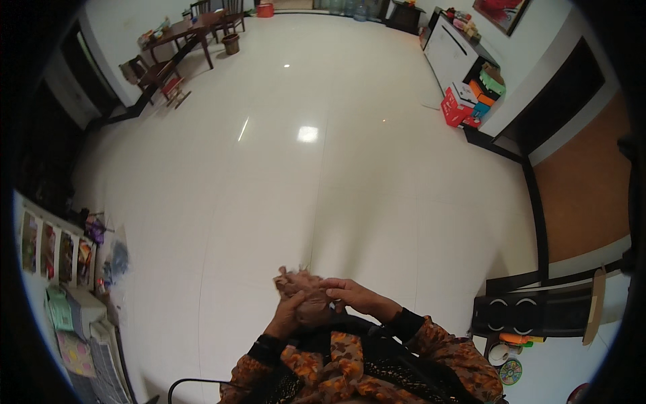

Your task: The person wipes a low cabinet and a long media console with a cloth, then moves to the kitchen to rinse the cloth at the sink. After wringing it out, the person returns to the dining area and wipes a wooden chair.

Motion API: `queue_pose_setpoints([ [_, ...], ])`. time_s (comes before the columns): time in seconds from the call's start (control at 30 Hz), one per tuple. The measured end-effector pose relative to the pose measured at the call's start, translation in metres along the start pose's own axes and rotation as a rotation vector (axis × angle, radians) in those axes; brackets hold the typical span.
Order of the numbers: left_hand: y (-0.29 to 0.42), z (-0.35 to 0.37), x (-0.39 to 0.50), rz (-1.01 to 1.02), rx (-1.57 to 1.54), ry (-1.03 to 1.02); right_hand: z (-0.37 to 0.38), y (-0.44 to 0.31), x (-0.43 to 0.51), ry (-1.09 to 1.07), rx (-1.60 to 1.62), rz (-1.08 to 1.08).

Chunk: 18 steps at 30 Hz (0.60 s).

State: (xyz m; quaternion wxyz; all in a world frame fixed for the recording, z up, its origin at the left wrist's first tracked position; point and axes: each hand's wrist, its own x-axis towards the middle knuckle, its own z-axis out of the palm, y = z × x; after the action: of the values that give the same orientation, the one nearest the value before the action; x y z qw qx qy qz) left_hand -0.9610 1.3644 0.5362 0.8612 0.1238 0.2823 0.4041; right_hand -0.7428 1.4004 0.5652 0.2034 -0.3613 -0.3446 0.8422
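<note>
A crumpled brownish-pink item point(311, 303), perhaps cloth or a bundle of thin material, is held up in front of my body, low in the middle of the view. Its upper end is ragged, with loose pieces sticking out. My left hand point(290, 312) grips its left side, thumb on top. My right hand point(353, 295) touches its right edge with thumb and index finger. What the item is exactly cannot be told. Parts of my fingers are hidden behind it. Both my sleeves are orange-brown patterned with black cuffs.
Pale glossy tiles point(252, 202) stretch ahead. A dark wooden table point(202, 25) with chairs stands far left, with a bin point(231, 44) beside it. Shoe boxes point(459, 104) stack by a white cabinet point(449, 53) at right. Covered seating point(103, 363) is at lower left, a black cabinet point(535, 315) at lower right.
</note>
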Motion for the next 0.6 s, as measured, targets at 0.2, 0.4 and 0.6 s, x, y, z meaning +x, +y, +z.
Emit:
queue_pose_setpoints([
  [0.2,0.12,-0.067,0.095,0.13,-0.027,0.12,-0.102,-0.064,0.113,0.332,-0.168,0.096],
  [0.4,0.279,-0.101,0.172,0.204,-0.015,0.101,-0.18,-0.116,0.225,0.602,-0.195,0.219],
  [0.6,0.396,-0.117,0.278,0.171,-0.016,0.135,-0.281,-0.068,0.274,0.717,-0.262,0.556],
])
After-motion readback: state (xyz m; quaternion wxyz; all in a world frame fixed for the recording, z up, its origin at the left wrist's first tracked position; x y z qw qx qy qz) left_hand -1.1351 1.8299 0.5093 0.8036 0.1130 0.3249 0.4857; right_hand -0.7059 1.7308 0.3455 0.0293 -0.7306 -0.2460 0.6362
